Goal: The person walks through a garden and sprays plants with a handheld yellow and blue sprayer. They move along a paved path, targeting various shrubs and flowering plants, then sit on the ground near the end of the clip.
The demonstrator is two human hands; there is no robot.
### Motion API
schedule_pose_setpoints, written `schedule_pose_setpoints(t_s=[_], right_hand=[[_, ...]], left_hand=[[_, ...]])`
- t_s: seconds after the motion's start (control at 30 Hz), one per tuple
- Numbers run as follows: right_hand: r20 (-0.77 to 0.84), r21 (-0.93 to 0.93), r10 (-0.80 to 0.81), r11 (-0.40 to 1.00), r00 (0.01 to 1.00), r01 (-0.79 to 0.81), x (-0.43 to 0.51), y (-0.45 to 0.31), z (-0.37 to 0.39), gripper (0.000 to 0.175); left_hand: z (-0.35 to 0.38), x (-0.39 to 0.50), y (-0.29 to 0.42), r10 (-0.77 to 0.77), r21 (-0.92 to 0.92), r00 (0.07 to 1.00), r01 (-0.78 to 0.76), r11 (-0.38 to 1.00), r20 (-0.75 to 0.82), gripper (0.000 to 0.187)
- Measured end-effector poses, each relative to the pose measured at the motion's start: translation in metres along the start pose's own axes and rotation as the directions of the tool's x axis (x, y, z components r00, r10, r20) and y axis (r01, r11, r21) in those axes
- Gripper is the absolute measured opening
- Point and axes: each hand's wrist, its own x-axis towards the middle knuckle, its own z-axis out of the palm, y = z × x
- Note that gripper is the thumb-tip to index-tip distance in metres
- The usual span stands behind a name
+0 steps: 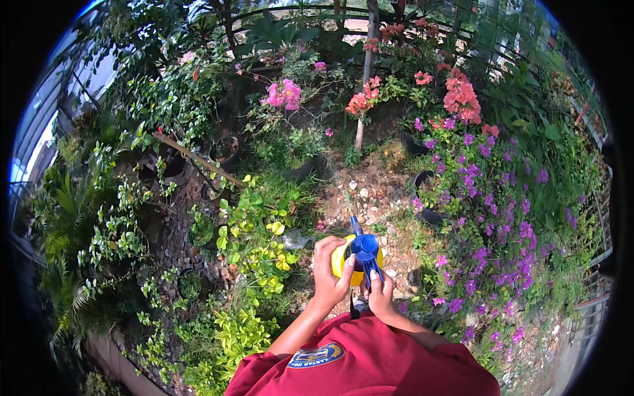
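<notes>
A pump sprayer with a yellow tank [339, 255] and a blue plastic head [367, 247] is held upright close in front of my chest. Its blue nozzle [355, 225] points away from me over stony ground. My left hand [333, 272] wraps the left side of the yellow tank, thumb near the base of the head. At the sprayer's near side, my right hand [380, 292] grips the blue handle [372, 270], with the thumb on top. The fingers beneath the handle are partly hidden.
Purple bougainvillea [470, 173] crowds the right side. Coral bougainvillea [461, 96] and pink flowers [284, 94] stand ahead. A wooden stick [198, 159] leans at the left among black pots [228, 152]. Yellow-green shrubs [245, 331] grow at the lower left, near a clear plastic bag [295, 239].
</notes>
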Motion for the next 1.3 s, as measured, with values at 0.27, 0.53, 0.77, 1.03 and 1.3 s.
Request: schedule_pose_setpoints(t_s=[0.27,0.53,0.77,1.03,1.3], right_hand=[[0.088,-0.089,-0.091,0.991,0.992,0.099,0.07,-0.002,-0.05,0.027],[0.262,0.143,0.147,0.971,0.954,-0.19,0.08,0.011,-0.061,0.025],[0.347,-0.093,0.399,0.915,0.849,-0.392,0.129,0.028,-0.05,0.03],[0.29,-0.173,0.523,0.853,0.802,-0.493,0.19,0.064,-0.014,0.033],[0.253,-0.113,0.494,0.869,0.832,-0.481,0.231,0.089,0.006,0.034]], left_hand=[[0.063,0.062,-0.002,-0.005,-0.062,0.999,0.007,0.998,0.038,0.035],[0.102,0.084,-0.035,-0.239,-0.121,0.864,0.322,0.939,0.443,0.027],[0.092,0.128,-0.053,-0.393,-0.157,0.815,0.494,0.855,0.425,0.033],[0.054,0.222,-0.112,-0.163,0.203,0.727,0.033,0.979,0.667,0.021],[0.068,0.212,-0.167,-0.149,-0.05,0.755,0.234,0.971,0.638,0.025]])
